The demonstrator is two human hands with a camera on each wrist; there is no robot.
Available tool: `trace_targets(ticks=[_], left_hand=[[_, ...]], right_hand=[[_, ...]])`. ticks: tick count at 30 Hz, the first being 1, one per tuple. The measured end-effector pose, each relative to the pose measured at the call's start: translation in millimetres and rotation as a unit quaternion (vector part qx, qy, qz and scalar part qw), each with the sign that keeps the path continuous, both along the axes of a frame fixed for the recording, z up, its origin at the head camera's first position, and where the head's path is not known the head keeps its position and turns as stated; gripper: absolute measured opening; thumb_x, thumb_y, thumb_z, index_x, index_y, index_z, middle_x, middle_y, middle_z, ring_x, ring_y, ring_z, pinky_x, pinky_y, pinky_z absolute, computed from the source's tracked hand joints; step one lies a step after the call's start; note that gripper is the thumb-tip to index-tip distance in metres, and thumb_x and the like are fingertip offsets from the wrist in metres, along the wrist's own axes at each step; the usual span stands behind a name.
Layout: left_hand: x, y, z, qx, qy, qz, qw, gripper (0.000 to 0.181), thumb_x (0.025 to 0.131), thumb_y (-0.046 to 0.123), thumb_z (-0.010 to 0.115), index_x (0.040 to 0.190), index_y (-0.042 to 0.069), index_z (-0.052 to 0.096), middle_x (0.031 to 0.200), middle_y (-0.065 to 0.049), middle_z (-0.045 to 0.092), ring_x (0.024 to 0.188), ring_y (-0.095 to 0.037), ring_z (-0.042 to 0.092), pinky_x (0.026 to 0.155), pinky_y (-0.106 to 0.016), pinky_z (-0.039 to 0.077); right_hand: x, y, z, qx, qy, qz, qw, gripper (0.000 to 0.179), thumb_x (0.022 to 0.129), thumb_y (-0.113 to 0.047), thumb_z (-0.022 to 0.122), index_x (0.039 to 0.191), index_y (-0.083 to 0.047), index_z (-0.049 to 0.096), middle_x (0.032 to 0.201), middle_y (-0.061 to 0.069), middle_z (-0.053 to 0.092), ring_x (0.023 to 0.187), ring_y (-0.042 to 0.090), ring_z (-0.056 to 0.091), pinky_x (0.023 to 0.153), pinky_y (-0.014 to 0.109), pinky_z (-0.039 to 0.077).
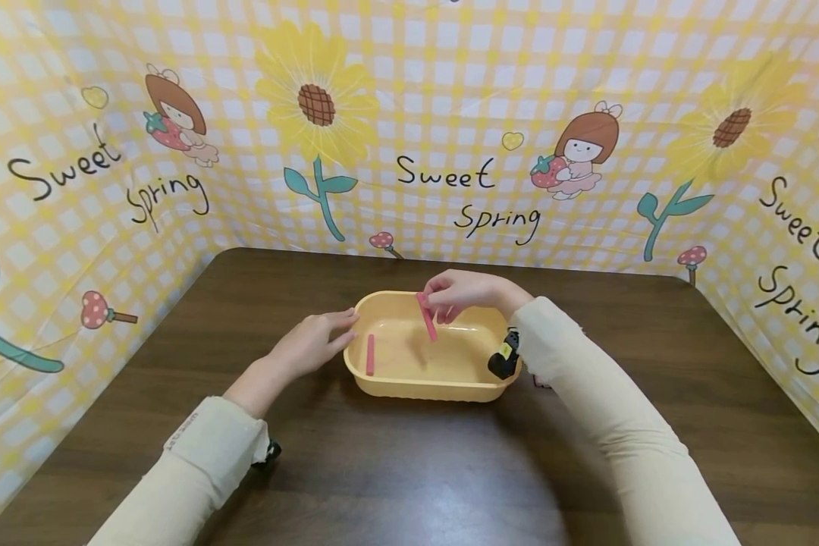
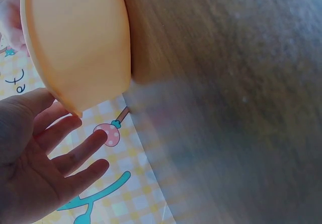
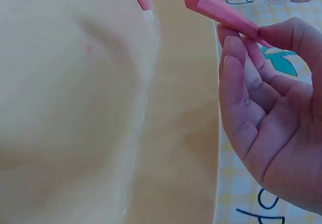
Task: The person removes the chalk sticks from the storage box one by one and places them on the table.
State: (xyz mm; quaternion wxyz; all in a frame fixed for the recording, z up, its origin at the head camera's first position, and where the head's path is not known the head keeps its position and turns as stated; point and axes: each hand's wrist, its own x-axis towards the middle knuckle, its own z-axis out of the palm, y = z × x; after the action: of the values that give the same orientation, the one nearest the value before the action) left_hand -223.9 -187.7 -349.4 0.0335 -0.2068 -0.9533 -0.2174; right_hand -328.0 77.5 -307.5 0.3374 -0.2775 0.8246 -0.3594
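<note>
A yellow oval plastic basin (image 1: 444,391) stands on the table in the head view. My left hand (image 1: 314,339) is at its left end, fingertips resting at the rim. Seen in the left wrist view, the fingers of this left hand (image 2: 40,158) are spread and fairly straight. Over the basin's far side, my right hand (image 1: 460,292) pinches one end of a short pink stick (image 1: 426,317) between thumb and fingers. This stick (image 3: 221,10) slants, its blunt free end pointing over the basin. A second pink stick (image 1: 371,354) lies inside the basin at the left.
The brown wooden table (image 1: 396,470) extends around the basin. A yellow checked cloth (image 1: 437,98) with flower prints hangs behind and at the sides. A black wrist camera (image 1: 503,358) on the right arm overlaps the basin's right end. A small item (image 1: 542,382) shows partly beneath the right sleeve.
</note>
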Motion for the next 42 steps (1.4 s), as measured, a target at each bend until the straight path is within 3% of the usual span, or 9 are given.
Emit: trace_targets(ticks=[17, 26, 42], left_hand=[[-0.9, -0.8, -1.4, -0.001, 0.005, -0.001, 1.0, 0.039, 0.094, 0.015, 0.054, 0.128, -0.003, 0.053, 0.136, -0.019, 0.049, 0.126, -0.035, 0.049, 0.104, -0.05, 0.041], [-0.9, -0.7, -1.6, -0.001, -0.003, 0.002, 1.0, 0.04, 0.095, 0.017, 0.054, 0.13, -0.002, 0.052, 0.138, -0.019, 0.048, 0.127, -0.034, 0.048, 0.105, -0.049, 0.04], [0.4, -1.5, -1.3, 0.006, -0.015, 0.006, 0.9999, 0.041, 0.094, 0.016, 0.054, 0.13, -0.003, 0.051, 0.138, -0.019, 0.048, 0.128, -0.034, 0.047, 0.105, -0.05, 0.039]], right_hand=[[8.0, 40.3, 0.9, -0.041, -0.001, -0.024, 0.9989, 0.023, 0.093, -0.016, 0.049, 0.108, 0.001, 0.054, 0.083, 0.0, 0.063, 0.072, 0.011, 0.057, 0.073, 0.027, 0.055], [15.0, 55.2, 0.6, -0.051, -0.009, -0.041, 0.9978, 0.039, 0.09, -0.013, 0.049, 0.122, 0.01, 0.049, 0.086, 0.0, 0.064, 0.076, 0.01, 0.058, 0.073, 0.027, 0.055], [27.1, 92.4, -3.8, -0.089, 0.0, -0.043, 0.9951, 0.036, 0.094, -0.017, 0.051, 0.12, 0.008, 0.045, 0.083, 0.001, 0.064, 0.075, 0.012, 0.054, 0.071, 0.028, 0.051]])
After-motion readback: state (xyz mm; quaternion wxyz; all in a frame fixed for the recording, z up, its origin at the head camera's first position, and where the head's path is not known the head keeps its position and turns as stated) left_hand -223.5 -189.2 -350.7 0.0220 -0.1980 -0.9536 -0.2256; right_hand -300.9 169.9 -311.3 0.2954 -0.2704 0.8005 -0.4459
